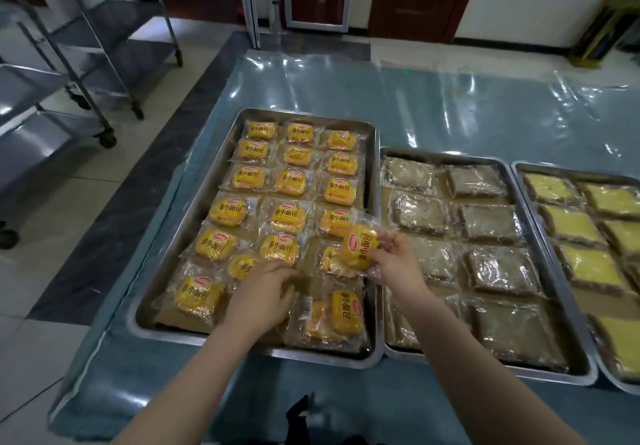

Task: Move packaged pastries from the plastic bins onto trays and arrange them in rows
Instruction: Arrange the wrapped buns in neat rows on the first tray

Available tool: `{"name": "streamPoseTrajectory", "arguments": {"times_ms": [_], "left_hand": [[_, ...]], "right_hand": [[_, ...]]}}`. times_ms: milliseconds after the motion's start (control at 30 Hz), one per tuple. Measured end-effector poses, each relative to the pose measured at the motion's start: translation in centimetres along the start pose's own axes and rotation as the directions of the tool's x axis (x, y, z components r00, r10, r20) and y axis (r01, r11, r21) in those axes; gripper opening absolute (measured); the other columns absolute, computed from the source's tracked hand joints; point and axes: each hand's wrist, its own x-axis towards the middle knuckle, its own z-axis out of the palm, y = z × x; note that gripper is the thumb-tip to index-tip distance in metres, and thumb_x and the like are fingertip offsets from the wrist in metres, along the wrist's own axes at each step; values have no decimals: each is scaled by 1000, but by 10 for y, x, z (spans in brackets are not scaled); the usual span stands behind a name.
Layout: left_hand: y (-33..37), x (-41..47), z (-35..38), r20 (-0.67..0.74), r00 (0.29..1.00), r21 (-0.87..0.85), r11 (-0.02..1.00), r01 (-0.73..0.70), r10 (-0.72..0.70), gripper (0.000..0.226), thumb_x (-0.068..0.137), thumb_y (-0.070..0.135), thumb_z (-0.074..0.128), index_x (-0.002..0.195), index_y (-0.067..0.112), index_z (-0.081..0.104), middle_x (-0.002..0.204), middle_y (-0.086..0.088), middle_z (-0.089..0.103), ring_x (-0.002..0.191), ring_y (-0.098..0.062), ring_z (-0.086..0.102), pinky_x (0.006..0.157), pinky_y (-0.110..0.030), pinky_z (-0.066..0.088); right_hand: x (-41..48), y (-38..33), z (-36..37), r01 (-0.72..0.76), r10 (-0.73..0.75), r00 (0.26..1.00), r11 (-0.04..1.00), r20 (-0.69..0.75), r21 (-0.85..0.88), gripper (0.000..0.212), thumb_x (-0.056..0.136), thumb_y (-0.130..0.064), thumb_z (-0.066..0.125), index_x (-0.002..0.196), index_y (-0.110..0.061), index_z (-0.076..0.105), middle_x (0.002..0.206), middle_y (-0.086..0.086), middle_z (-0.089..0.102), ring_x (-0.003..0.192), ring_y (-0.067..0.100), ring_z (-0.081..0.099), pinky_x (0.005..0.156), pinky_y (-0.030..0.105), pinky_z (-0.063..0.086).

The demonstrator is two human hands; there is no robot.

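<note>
Yellow-cake tray (571, 172) cropped by right edge. Left hand (266, 292) covers packets (240, 266) beneath; its grip unclear. Right hand (394, 257) partly hides its held bread packet (356, 244). Dark object (298, 417) at bottom edge cropped, unidentifiable.

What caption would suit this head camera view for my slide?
Right hand holds a yellow packaged pastry over the nearly full steel tray; left hand reaches among its near rows.

Shiny metal tray (373, 181); glossy clear plastic pastry wrappers (290, 181).
</note>
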Motion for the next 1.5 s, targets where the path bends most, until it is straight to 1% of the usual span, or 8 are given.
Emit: {"name": "streamPoseTrajectory", "arguments": {"times_ms": [200, 533, 667, 800, 1067, 1233, 1367, 1500], "left_hand": [[38, 12, 15, 273, 958, -211, 966, 150, -89, 30, 87, 55, 53, 107, 33, 57, 84, 16, 62, 63, 7, 55, 50, -9, 42], [35, 20, 15, 470, 882, -139, 985, 98, -22, 17, 87, 22, 64, 74, 29, 54, 79, 9, 63, 72, -2, 59, 59, -18, 42], [33, 14, 6, 371, 928, -227, 971, 74, 16, 18, 87, 20, 63, 74, 28, 53, 80, 9, 62, 74, 1, 57, 61, -18, 41], [9, 15, -19, 197, 970, -421, 881, 216, -143, 14, 87, 16, 63, 76, 21, 58, 74, 4, 64, 63, 0, 62, 51, -13, 43], [-51, 24, -49, 78, 902, -645, 669, 370, -424, 9, 88, 15, 63, 78, 14, 62, 76, -5, 68, 76, -24, 66, 67, -43, 52], [-65, 24, -53, 101, 910, -628, 684, 372, -402, 6, 87, 21, 64, 82, 17, 65, 80, 0, 70, 80, -22, 66, 77, -47, 53], [-67, 28, -59, 102, 927, -628, 699, 342, -361, 7, 88, 20, 64, 81, 18, 65, 76, 0, 69, 74, -22, 66, 62, -38, 54], [-72, 32, -65, 116, 937, -638, 698, 324, -329, 8, 88, 22, 63, 83, 15, 65, 77, -4, 69, 69, -23, 66, 59, -38, 54]], "right_hand": [[-6, 6, -6, 2, 2, 998, 997, -60, 73, 18, 91, 5, 52, 105, -7, 54, 98, 9, 69, 79, 20, 72, 68, 30, 59], [-13, 18, -17, -28, 46, 990, 990, -132, 139, 18, 89, 6, 53, 99, -9, 52, 98, 10, 66, 70, 18, 72, 56, 22, 55], [-13, 27, -15, -6, 14, 979, 999, -205, 40, 30, 89, 1, 58, 111, -14, 45, 102, 6, 65, 76, 16, 70, 53, 22, 52], [-17, 28, -15, 108, -100, 969, 994, -226, 24, 82, 87, 2, 60, 140, -49, 22, 98, 0, 64, 74, 16, 71, 58, 33, 57], [-42, 45, 17, 165, -189, 982, 902, -22, -399, 50, 91, -12, 60, 133, -35, 47, 99, -15, 64, 75, 0, 66, 56, 17, 53], [-62, 59, 28, 118, -104, 992, 601, 69, -790, 53, 91, -30, 57, 139, -35, 36, 102, -9, 69, 92, 14, 64, 74, 31, 52], [-70, 64, 36, 99, -291, 957, 337, -4, -936, 30, 91, -33, 52, 120, -27, 48, 111, -3, 60, 100, 21, 57, 69, 31, 40], [-56, 75, 53, 263, -422, 893, 216, 153, -940, 53, 90, -37, 56, 139, -27, 38, 147, 3, 35, 136, 27, 30, 105, 38, 32]]}}
